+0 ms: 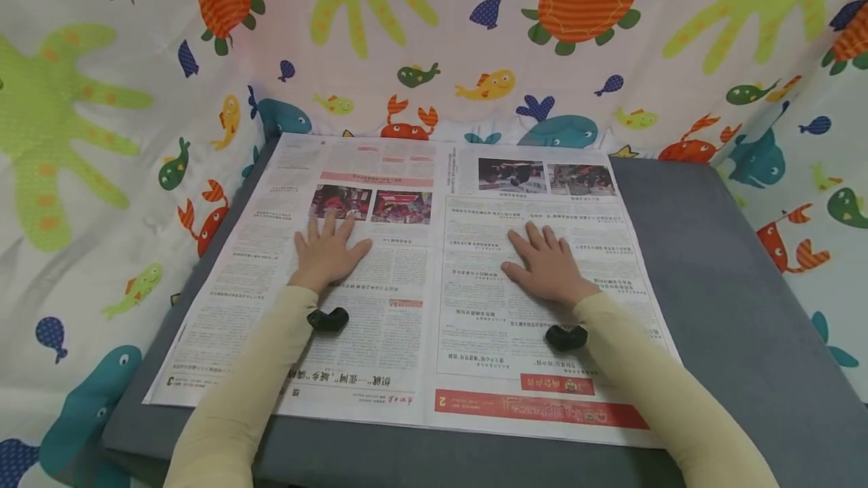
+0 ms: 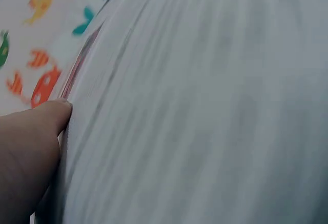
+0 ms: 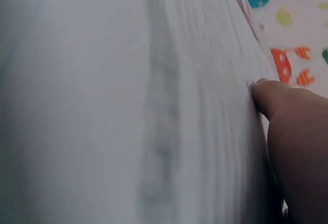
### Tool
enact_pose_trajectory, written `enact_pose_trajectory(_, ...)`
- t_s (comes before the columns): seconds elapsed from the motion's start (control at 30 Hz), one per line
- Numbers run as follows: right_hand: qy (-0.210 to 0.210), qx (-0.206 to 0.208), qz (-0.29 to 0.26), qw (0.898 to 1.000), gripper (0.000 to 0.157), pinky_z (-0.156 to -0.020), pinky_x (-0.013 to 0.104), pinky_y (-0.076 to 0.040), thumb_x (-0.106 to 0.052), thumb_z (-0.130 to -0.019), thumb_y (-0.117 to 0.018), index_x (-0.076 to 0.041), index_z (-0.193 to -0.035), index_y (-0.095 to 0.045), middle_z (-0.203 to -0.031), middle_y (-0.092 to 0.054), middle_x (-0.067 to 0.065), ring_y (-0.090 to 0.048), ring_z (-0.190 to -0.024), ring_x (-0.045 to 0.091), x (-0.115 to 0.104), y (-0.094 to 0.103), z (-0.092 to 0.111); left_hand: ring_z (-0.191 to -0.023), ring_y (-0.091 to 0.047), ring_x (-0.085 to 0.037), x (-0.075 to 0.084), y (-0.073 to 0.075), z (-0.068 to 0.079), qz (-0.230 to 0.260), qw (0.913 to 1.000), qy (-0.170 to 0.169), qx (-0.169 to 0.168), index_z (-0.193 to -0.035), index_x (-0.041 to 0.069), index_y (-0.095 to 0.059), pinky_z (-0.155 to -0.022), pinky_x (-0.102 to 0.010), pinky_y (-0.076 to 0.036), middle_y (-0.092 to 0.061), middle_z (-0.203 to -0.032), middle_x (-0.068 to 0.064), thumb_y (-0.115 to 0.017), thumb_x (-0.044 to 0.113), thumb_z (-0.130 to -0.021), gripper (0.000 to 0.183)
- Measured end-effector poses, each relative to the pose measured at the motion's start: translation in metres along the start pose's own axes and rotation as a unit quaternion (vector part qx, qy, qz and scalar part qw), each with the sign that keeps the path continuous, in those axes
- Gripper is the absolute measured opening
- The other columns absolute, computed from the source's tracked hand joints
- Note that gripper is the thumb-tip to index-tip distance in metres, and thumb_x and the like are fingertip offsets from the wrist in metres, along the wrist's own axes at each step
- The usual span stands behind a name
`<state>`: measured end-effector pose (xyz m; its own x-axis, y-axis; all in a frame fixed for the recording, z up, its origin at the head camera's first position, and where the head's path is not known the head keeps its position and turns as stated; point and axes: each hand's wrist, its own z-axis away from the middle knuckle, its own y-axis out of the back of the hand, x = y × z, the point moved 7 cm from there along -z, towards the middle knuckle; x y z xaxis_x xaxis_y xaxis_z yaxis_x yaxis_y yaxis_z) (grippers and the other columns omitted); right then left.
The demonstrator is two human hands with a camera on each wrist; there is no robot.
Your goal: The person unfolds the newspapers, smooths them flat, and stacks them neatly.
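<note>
A newspaper [image 1: 400,262] lies spread flat on a grey table, its print upside down in the head view. My left hand [image 1: 327,253] rests on the left page with fingers spread, the fingertips at the lower edge of a photo. On the right page rests my right hand [image 1: 546,268], palm down, its fingers pointing away and to the left. Both hands hold nothing. In the left wrist view the thumb [image 2: 38,137] touches the newspaper [image 2: 169,111], which fills most of that view, blurred. The right wrist view shows the other thumb [image 3: 292,116] against the paper [image 3: 113,101]; the other fingers are hidden there.
The grey table [image 1: 732,307] extends beyond the newspaper on the right and along the front edge. A cloth [image 1: 461,44] printed with sea animals hangs behind the table and along both sides. A small black device [image 1: 328,320] sits at my left wrist, another [image 1: 566,337] at my right.
</note>
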<state>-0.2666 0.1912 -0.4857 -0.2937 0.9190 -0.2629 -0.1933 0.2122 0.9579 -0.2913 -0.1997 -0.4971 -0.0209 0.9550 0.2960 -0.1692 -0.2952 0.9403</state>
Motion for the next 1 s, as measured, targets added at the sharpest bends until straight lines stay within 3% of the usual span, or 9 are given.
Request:
enact_pose_trajectory(0.23, -0.058, 0.013, -0.007, 0.998, 0.082, -0.119, 0.075, -0.001, -0.063, -0.102, -0.039, -0.012, -0.164, -0.021, -0.170, -0.005, 0.027, 0.002, -0.154, 0.057, 0.059, 0.014, 0.023, -0.153, 0.013, -0.058, -0.076, 0.022, 0.012, 0.023, 0.9974, 0.060, 0.031, -0.165, 0.012, -0.012, -0.115, -0.080, 0.007, 0.004, -0.170, -0.027, -0.035, 0.062, -0.103, 0.083)
enact_pose_trajectory(0.4, -0.094, 0.012, -0.011, 0.995, 0.088, -0.118, 0.076, 0.002, -0.067, -0.101, -0.036, -0.010, -0.164, -0.017, -0.169, -0.001, 0.029, 0.006, -0.153, 0.059, 0.090, 0.021, 0.035, -0.151, 0.010, -0.062, -0.105, 0.031, 0.019, 0.019, 0.9953, 0.082, 0.048, -0.164, 0.009, -0.013, -0.114, -0.081, 0.008, 0.003, -0.168, -0.032, -0.035, 0.055, -0.105, 0.079)
enact_pose_trajectory(0.63, -0.122, -0.005, -0.019, 0.992, 0.090, -0.117, 0.077, 0.006, -0.069, -0.101, -0.032, -0.010, -0.165, -0.011, -0.169, 0.005, 0.030, 0.010, -0.152, 0.060, 0.112, 0.023, 0.044, -0.151, 0.010, -0.062, -0.111, 0.034, 0.020, 0.024, 0.9946, 0.085, 0.054, -0.164, 0.009, -0.013, -0.113, -0.081, 0.009, 0.003, -0.167, -0.032, -0.035, 0.054, -0.105, 0.078)
enact_pose_trajectory(1.0, -0.126, -0.008, -0.017, 0.992, 0.090, -0.116, 0.077, 0.006, -0.070, -0.101, -0.030, -0.010, -0.165, -0.009, -0.168, 0.007, 0.030, 0.012, -0.151, 0.060, 0.114, 0.020, 0.048, -0.151, 0.012, -0.062, -0.109, 0.033, 0.022, 0.022, 0.9948, 0.085, 0.052, -0.164, 0.008, -0.012, -0.113, -0.081, 0.009, 0.004, -0.167, -0.032, -0.035, 0.053, -0.106, 0.077)
